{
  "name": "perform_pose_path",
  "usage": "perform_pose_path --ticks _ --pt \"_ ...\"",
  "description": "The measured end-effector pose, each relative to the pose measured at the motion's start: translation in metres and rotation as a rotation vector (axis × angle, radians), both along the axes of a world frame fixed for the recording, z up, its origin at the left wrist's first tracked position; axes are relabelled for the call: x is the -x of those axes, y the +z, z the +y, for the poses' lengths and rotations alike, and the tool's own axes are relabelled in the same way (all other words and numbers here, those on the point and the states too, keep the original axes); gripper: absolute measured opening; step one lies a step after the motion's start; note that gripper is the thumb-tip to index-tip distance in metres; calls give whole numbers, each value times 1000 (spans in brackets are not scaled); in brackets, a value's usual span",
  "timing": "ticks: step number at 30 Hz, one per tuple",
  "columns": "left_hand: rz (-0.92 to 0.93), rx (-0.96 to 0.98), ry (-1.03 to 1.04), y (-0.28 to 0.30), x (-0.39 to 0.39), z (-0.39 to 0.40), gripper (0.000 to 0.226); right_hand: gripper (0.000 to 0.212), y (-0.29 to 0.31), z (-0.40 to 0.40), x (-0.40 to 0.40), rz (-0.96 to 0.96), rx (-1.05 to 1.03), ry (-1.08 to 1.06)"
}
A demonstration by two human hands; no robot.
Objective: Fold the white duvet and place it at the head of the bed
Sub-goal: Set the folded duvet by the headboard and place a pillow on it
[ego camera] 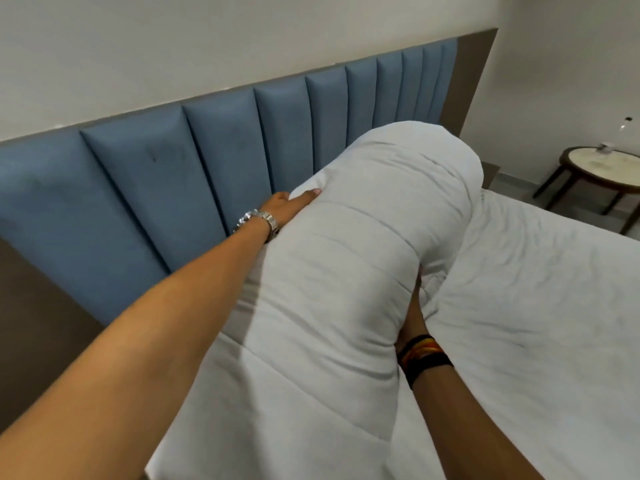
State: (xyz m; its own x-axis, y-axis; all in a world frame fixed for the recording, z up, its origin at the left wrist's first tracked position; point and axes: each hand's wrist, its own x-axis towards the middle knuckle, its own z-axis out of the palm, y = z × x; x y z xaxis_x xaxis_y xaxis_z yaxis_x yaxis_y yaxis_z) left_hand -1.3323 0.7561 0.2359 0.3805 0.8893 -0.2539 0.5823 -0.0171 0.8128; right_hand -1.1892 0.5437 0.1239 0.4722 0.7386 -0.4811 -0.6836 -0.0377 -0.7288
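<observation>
Fingers point(306, 195) of the left hand point(287, 206) lie straight and together, pressed flat against the headboard-side flank of the white duvet point(346, 278); no pinch observed. Fingers of the right hand point(414, 313) are tucked under the duvet's opposite flank and hidden by it: their state cannot be told.

Duvet: folded into a thick quilted bundle, lying lengthwise along the blue padded headboard point(145, 188) at the head of the bed point(540, 306). Its far end is rounded and raised, reaching toward the headboard's right end. Its left flank sits just beside the headboard panels, with the left hand between the two.

Left wrist carries a metal watch point(258, 220). Right wrist carries dark and coloured bands point(424, 358).

Bed sheet, white and creased, extends from the duvet on the side away from the headboard.

Beyond the headboard's right end, near the wall, stands a round desk point(606, 168) with dark legs and a pale top.
</observation>
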Motion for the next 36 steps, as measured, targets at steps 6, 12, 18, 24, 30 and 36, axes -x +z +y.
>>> perform_pose_path --ticks 6,12,18,24,30,36 --pt "62 -27 -92 -30 -16 150 95 99 -52 147 -1 -49 99 -50" --pt "373 -249 -339 -134 -32 172 111 109 -110 218 -3 -164 405 -152" --pt "447 -366 -298 -146 -44 145 96 127 -74 213 -32 -763 492 -311" --pt "540 -342 -217 -141 -8 94 100 89 -30 306 -70 -1514 626 329" --pt "555 -437 -185 -188 -8 103 99 103 -68 349 -86 -1640 852 618" --pt "576 -456 -230 -264 3 87 94 105 -140 330 -70 -1646 908 681"
